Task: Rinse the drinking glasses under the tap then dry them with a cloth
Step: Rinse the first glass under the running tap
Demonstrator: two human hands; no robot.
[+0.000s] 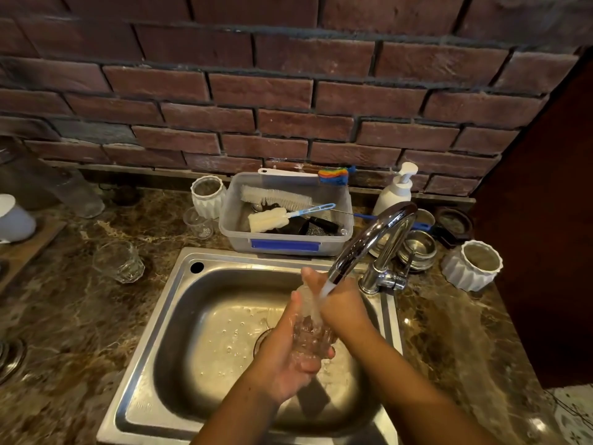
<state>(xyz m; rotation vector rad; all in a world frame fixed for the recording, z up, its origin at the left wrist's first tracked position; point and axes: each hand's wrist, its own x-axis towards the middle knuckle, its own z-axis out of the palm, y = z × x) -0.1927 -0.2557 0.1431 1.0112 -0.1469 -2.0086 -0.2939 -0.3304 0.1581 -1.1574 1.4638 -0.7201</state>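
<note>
Water from the tap (369,245) pours over the glass (309,332) you hold above the sink (179,284). Your left hand (288,358) curls around its lower body from beneath. Your right hand (337,303) grips its upper end, just under the spout. A second glass (118,261) stands on the surface (80,316), well to the left.

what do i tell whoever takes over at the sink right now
Left hand grips the base of a glass; right hand grips its top.
The glass is under the running tap, over the sink, mid-rinse.
A second glass stands on the counter left of the sink; cannot tell if it is rinsed.
Left: finish rinsing, dry the glasses. No cloth in view.
</note>
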